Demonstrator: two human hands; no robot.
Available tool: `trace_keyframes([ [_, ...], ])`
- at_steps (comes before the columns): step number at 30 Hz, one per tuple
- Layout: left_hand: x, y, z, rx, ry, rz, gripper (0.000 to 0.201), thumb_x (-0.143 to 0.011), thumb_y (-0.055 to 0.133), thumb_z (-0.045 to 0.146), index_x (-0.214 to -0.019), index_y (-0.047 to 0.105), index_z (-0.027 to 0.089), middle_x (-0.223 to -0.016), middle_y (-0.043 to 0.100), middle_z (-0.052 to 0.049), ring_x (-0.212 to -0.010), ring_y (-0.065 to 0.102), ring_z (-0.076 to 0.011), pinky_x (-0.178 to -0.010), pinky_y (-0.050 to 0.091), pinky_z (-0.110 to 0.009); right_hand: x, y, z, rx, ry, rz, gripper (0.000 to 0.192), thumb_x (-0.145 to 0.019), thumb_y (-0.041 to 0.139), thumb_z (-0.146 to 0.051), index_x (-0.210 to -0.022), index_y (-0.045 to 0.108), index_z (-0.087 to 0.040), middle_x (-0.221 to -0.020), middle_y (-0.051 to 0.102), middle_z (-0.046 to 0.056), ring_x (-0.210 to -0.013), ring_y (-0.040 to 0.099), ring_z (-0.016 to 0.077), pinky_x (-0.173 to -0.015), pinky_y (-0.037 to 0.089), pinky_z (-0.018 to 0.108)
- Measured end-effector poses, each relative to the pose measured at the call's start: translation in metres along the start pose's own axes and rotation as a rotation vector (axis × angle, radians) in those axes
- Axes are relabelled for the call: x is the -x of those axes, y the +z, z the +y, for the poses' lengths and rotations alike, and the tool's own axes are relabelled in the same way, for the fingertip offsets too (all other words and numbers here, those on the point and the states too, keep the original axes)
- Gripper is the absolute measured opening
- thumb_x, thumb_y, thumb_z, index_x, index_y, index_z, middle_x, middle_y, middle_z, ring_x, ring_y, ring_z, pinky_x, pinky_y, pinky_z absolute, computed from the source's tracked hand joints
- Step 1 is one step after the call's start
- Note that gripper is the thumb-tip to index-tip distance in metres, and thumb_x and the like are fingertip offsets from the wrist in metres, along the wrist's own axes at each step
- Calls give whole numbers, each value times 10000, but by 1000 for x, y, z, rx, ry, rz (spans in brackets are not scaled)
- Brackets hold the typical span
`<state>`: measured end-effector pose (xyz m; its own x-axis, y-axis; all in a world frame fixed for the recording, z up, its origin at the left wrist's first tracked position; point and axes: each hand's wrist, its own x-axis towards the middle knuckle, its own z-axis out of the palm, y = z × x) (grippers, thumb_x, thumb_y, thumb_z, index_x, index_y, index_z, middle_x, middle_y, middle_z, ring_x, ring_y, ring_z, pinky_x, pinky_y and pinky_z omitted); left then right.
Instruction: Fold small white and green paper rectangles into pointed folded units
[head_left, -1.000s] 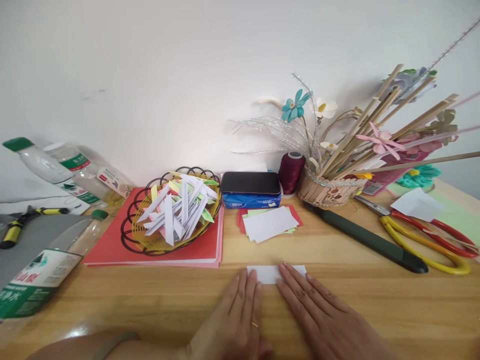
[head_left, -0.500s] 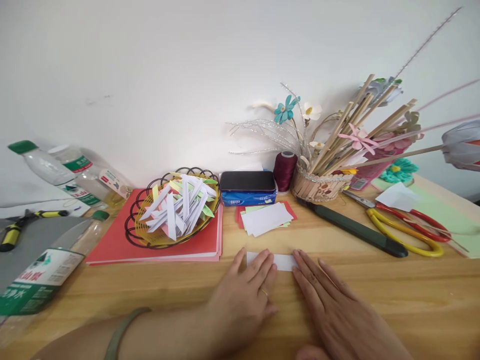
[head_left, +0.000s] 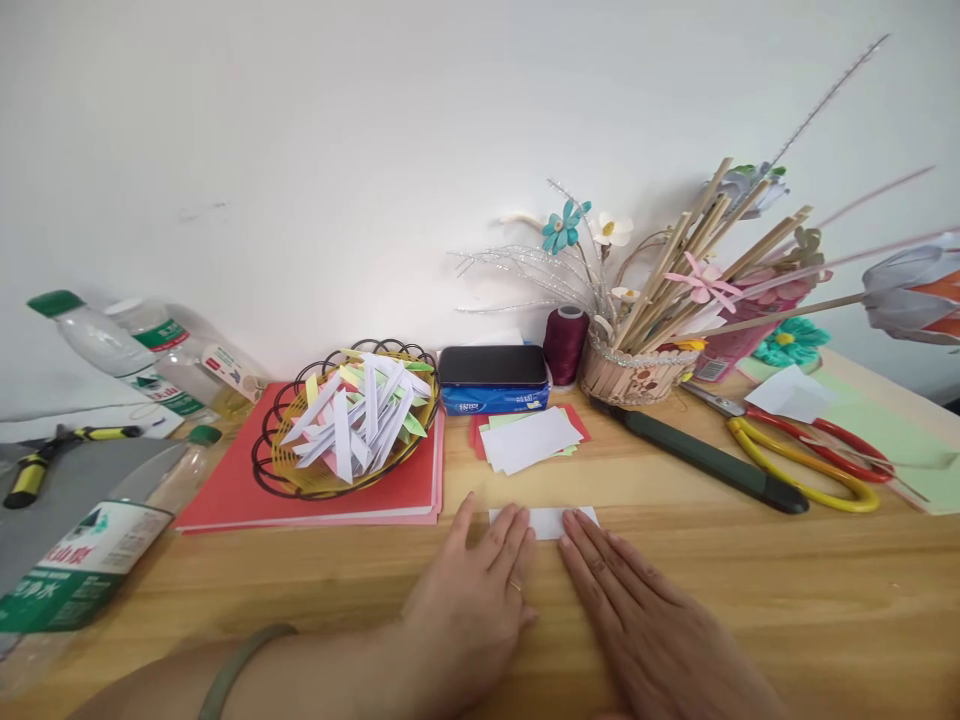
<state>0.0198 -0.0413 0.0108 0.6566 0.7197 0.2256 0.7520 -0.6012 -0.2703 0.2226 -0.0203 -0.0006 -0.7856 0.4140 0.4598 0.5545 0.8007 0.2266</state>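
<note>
Hands close in over the folded paper

Compared with half a second ago, the right hand [head_left: 645, 620] sits closer to the left hand [head_left: 472, 600], its fingertips now on the white paper strip [head_left: 546, 521], so less of the strip shows between them; a second ago the hands lay lower and nearly touching.

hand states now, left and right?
Left hand: open, flat, fingertips on the white paper strip.
Right hand: open, flat, fingertips at the strip's edge.
</note>
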Motion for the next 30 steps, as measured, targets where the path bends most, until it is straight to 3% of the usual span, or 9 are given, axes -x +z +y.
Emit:
trace_keyframes([
  [6,12,-3,-3,-66,-31,-12,399,-904,475,343,-1128,604,39,-1224,568,-164,-1167,500,-273,-943,354,-530,12,-4,9,11,3,-4,1063,-741,233,-801,-1406,216,28,-1246,557,199,-1179,486,255,-950,382,362],
  [9,16,-2,-5,-90,-32,-27,429,-864,542,374,-1123,610,39,-1213,572,-175,-1147,521,-279,-931,377,-512,12,-6,10,17,6,-15,1056,-754,232,-790,-1423,155,23,-1246,558,193,-1169,494,253,-940,392,366],
  [12,20,-2,-8,-109,-32,-50,431,-862,537,392,-1117,622,54,-1218,567,-177,-1144,527,-281,-924,394,-493,12,-9,11,28,-22,-33,1023,-770,269,-768,-1410,203,27,-1260,544,206,-1173,489,266,-931,403,380],
  [18,21,-3,-12,-111,3,-58,421,-855,540,375,-1122,623,60,-1219,566,-177,-1143,529,-286,-939,395,-498,11,-18,23,88,-131,-59,914,-754,398,-732,-1248,467,33,-1209,566,246,-1121,519,303,-880,416,431],
  [22,22,-2,-14,-97,13,-74,395,-843,562,349,-1108,633,65,-1206,573,-181,-1125,547,-289,-915,425,-484,2,-25,37,81,-166,-52,696,-858,340,-626,-1134,563,-27,-1100,639,208,-985,599,276,-843,420,441],
  [25,22,-2,-15,-82,45,-112,376,-820,590,342,-1078,653,76,-1214,563,-197,-1121,549,-314,-881,446,-482,-14,-29,46,-30,-15,-162,311,-929,368,-321,-982,615,-139,-929,689,109,-804,636,223,-771,451,406],
  [27,21,-3,-15,-83,51,-130,381,-813,604,316,-1088,643,56,-1215,558,-212,-1115,553,-319,-859,463,-451,-26,-28,49,-183,177,-357,141,-866,461,-193,-854,601,-179,-843,656,64,-751,618,203,-673,464,343],
  [30,18,-4,-17,-63,27,-114,378,-834,587,303,-1089,634,28,-1188,583,-206,-1072,583,-291,-829,480,-375,-43,-22,51,-442,371,-480,124,-733,552,-102,-823,582,-182,-866,628,47,-743,601,194,-637,450,309],
])
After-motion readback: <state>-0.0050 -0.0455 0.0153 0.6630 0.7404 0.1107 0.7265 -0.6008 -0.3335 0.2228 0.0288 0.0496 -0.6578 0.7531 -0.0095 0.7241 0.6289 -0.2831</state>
